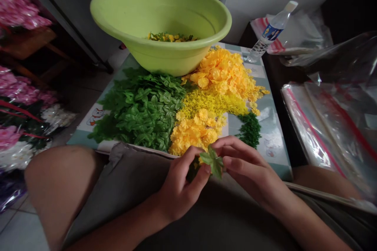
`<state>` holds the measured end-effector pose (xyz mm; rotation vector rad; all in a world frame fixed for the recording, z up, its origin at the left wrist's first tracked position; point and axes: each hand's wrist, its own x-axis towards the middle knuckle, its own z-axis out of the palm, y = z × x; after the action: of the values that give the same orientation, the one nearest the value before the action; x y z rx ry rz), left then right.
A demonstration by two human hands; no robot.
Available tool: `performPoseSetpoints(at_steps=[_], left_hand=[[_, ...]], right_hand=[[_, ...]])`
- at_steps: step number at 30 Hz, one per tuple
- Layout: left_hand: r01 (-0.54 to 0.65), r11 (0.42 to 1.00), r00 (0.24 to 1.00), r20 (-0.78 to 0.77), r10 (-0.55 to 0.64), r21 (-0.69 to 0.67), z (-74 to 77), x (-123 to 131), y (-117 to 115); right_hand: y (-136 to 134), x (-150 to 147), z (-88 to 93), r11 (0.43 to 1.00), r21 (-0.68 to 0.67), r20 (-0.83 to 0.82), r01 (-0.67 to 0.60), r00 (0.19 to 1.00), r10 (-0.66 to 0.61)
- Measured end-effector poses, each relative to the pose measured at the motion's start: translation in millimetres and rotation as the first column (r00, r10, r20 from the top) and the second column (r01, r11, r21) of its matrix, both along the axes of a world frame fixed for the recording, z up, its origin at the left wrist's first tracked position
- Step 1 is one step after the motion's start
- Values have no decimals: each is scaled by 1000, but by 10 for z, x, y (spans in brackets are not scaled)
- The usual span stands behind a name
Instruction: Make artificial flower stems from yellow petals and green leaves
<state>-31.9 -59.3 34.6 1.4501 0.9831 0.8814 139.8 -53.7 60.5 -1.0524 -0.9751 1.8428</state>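
Just above my lap, my left hand (184, 188) pinches a small green artificial leaf sprig (212, 160) between thumb and fingers. A bit of yellow shows behind it, mostly hidden by the fingers. My right hand (250, 164) closes on the sprig's right side, thumb and fingertips at its edge. Beyond the hands lies a heap of orange-yellow artificial flowers (197, 131). Green artificial leaves (141, 110) are piled to its left, and fine yellow sprigs (215, 102) lie behind it. A larger orange-yellow flower pile (225, 70) sits farther back, with a dark green sprig bunch (249, 129) at right.
A large lime-green basin (165, 57) stands at the table's back, holding assembled yellow-and-green pieces (172, 37). The low table (273, 145) has a plastic bottle (269, 33) at its back right. Clear plastic bags (326, 125) lie at right; wrapped pink flowers (22, 86) stand at left.
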Motion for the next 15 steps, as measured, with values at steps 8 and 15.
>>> performPoseSetpoints(at_steps=[8,15], left_hand=[[16,997,993,-116,-6,81,-15,-16,-11],[-28,994,983,-177,47,110,-65,-17,-50]], right_hand=[[6,10,-73,1000,24,24,-8,1000,7],[-53,-69,-88,993,-86,2,87,996,-87]])
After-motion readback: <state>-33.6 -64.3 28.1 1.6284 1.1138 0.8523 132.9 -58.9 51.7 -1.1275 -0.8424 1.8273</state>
